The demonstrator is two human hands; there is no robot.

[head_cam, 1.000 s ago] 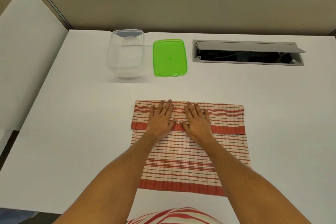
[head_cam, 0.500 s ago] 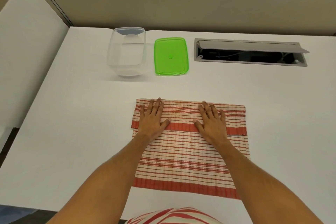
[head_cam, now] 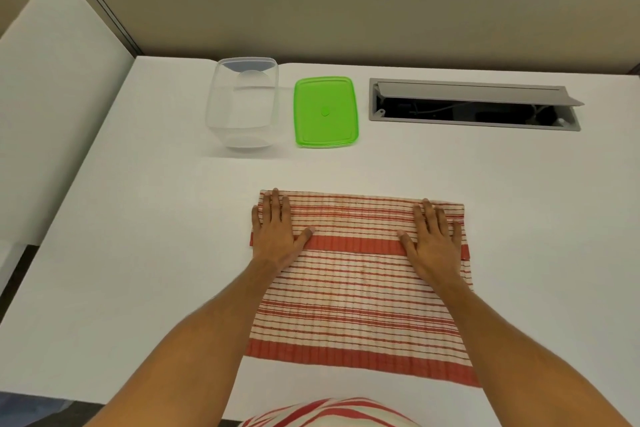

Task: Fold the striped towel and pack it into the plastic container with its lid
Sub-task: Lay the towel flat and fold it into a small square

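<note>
One striped towel point(head_cam: 360, 284) on white table point(head_cam: 138, 253), two flat hands, left hand point(head_cam: 275, 236) and right hand point(head_cam: 433, 239), pressing its folded flap, fingers straight, one clear container point(head_cam: 242, 104), one green lid point(head_cam: 325, 111) beside it.

White bench point(head_cam: 145, 253) filling most of the view, grey cable hatch point(head_cam: 474, 104) open at its far right, beige wall point(head_cam: 346, 0) behind, white rounded panel point(head_cam: 52, 97) at left, dark floor point(head_cam: 14, 274) strip at near left, even soft light
</note>
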